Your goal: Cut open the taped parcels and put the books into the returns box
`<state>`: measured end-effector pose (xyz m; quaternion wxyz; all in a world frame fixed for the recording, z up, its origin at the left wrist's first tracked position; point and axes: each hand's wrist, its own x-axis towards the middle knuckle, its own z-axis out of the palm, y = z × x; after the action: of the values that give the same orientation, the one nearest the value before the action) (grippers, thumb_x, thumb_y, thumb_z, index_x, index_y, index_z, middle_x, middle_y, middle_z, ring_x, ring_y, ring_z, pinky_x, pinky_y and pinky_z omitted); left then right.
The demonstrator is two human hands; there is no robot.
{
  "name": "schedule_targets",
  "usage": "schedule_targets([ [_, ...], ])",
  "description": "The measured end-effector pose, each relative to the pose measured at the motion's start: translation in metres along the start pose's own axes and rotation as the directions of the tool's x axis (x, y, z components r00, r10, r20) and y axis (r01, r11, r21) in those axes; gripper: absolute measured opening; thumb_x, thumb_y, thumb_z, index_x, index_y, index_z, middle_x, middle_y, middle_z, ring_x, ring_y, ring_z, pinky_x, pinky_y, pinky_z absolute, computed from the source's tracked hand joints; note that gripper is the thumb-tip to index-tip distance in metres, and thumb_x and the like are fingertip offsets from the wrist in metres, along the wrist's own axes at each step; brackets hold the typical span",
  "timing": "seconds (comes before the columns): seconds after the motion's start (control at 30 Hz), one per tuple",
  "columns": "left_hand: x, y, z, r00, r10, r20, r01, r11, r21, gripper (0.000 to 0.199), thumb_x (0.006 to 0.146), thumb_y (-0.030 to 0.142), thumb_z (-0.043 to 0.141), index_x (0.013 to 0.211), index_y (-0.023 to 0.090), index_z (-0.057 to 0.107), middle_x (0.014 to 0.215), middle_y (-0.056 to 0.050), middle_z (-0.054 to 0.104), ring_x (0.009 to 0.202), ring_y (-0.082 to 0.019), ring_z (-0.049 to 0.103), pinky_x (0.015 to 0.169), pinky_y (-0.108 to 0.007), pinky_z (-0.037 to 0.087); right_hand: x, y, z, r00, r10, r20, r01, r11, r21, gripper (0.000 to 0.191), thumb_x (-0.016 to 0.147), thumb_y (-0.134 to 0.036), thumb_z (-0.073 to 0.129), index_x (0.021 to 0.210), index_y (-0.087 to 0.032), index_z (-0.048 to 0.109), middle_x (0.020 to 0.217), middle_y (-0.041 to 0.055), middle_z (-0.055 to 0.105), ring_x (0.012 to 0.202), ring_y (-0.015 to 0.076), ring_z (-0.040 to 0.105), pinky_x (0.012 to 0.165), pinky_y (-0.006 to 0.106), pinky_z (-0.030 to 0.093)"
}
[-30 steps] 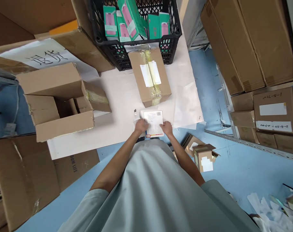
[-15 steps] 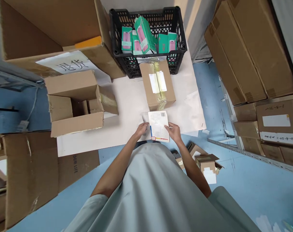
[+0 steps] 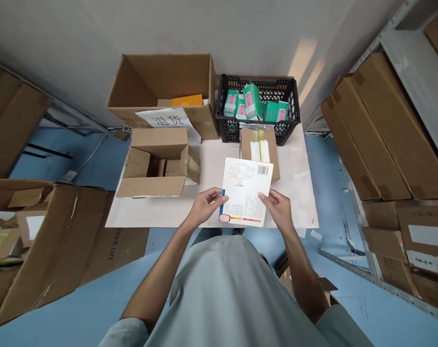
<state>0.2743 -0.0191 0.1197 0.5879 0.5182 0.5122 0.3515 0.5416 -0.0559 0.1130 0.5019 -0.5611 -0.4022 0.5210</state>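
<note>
A white book [image 3: 245,188] with small print, a barcode and a blue edge strip is held up over the near edge of the table. My left hand [image 3: 206,205] pinches its left edge, thumb on top. On the right edge, my right hand [image 3: 278,207] grips it the same way. Behind the book stands a taped cardboard box [image 3: 272,147] with white labels, partly covered by the book. An open cardboard box [image 3: 152,187] with brown pieces inside sits to the left on the table [image 3: 161,212].
At the back stand a large open carton [image 3: 132,113] with a handwritten sheet and a black crate [image 3: 233,130] holding several green boxes [image 3: 253,101]. Stacked cartons [image 3: 378,130] line the right side. A big open carton [image 3: 65,241] is at the lower left.
Both hands have lifted the book up closer to the camera, and it looks larger. The view has tilted up, showing more of the wall. Both hands keep their hold.
</note>
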Motion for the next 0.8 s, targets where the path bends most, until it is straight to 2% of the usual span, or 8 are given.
schedule_targets([
  [0.17,-0.013,0.01,-0.025,0.921,0.35,-0.169,-0.298,0.915,0.271,0.035,0.094,0.056,0.081,0.093,0.022,0.078,0.096,-0.007,0.08,0.094,-0.023,0.074,0.092,-0.038,0.061,0.004,-0.025,0.012,0.982,-0.179,0.053,0.187,0.948,-0.257,0.055,0.099,-0.069,0.072,0.069,-0.023,0.072,0.073,0.0025,0.067,0.073,0.0191,0.064,0.071,0.031,0.057],
  [0.23,-0.016,0.018,-0.038,0.864,0.482,-0.142,-0.411,0.84,0.354,0.026,0.1,0.049,0.077,0.101,0.023,0.081,0.105,-0.009,0.082,0.114,-0.028,0.075,0.105,-0.045,0.059,0.0,-0.033,0.017,0.986,-0.117,0.12,0.14,0.968,-0.21,0.059,0.105,-0.073,0.06,0.078,-0.023,0.078,0.076,0.004,0.073,0.072,0.0198,0.068,0.073,0.033,0.059],
  [0.33,-0.018,0.03,-0.059,0.769,0.633,-0.094,-0.54,0.72,0.436,0.017,0.104,0.041,0.074,0.108,0.028,0.084,0.117,-0.008,0.083,0.135,-0.031,0.069,0.119,-0.055,0.052,-0.005,-0.042,0.025,0.982,-0.023,0.186,0.036,0.997,-0.07,0.072,0.106,-0.082,0.044,0.111,-0.025,0.087,0.105,0.0094,0.085,0.093,0.0267,0.08,0.087,0.04,0.065],
  [0.43,-0.018,0.034,-0.078,0.723,0.681,-0.114,-0.569,0.681,0.461,0.012,0.102,0.04,0.078,0.105,0.033,0.086,0.139,-0.007,0.077,0.147,-0.031,0.06,0.122,-0.058,0.051,-0.007,-0.043,0.039,0.983,0.006,0.184,-0.003,1.0,-0.019,0.066,0.098,-0.082,0.063,0.124,-0.026,0.087,0.125,0.0103,0.085,0.115,0.0336,0.08,0.094,0.045,0.067],
  [0.53,-0.021,0.028,-0.09,0.782,0.582,-0.223,-0.51,0.803,0.307,0.03,0.099,0.046,0.081,0.127,0.034,0.082,0.161,-0.008,0.063,0.15,-0.032,0.059,0.116,-0.053,0.058,-0.007,-0.038,0.06,0.989,-0.021,0.15,0.028,0.999,-0.043,0.061,0.082,-0.069,0.09,0.127,-0.027,0.087,0.135,0.0089,0.082,0.126,0.0367,0.077,0.102,0.049,0.067],
  [0.63,-0.025,0.015,-0.098,0.914,0.28,-0.294,-0.299,0.954,-0.019,0.067,0.1,0.06,0.074,0.158,0.028,0.063,0.149,-0.015,0.072,0.128,-0.03,0.074,0.105,-0.048,0.065,-0.005,-0.032,0.085,0.994,-0.072,0.088,0.077,0.995,-0.058,0.06,0.082,-0.067,0.091,0.127,-0.027,0.087,0.135,0.0082,0.082,0.126,0.0354,0.077,0.112,0.052,0.063],
  [0.73,-0.028,0.007,-0.11,0.981,0.007,-0.196,-0.057,0.966,-0.251,0.082,0.096,0.079,0.068,0.151,0.017,0.069,0.129,-0.017,0.081,0.117,-0.032,0.079,0.101,-0.048,0.066,-0.004,-0.029,0.109,0.994,-0.087,0.061,0.091,0.994,-0.061,0.062,0.082,-0.069,0.089,0.127,-0.026,0.087,0.134,0.0087,0.082,0.125,0.0354,0.078,0.114,0.054,0.062],
  [0.8,-0.029,0.007,-0.121,0.99,-0.057,-0.126,0.018,0.956,-0.292,0.083,0.089,0.083,0.073,0.136,0.016,0.078,0.125,-0.016,0.083,0.118,-0.035,0.079,0.103,-0.048,0.065,-0.003,-0.029,0.124,0.994,-0.087,0.063,0.091,0.994,-0.063,0.062,0.082,-0.07,0.089,0.126,-0.026,0.087,0.134,0.0086,0.081,0.127,0.0356,0.077,0.116,0.055,0.061],
])
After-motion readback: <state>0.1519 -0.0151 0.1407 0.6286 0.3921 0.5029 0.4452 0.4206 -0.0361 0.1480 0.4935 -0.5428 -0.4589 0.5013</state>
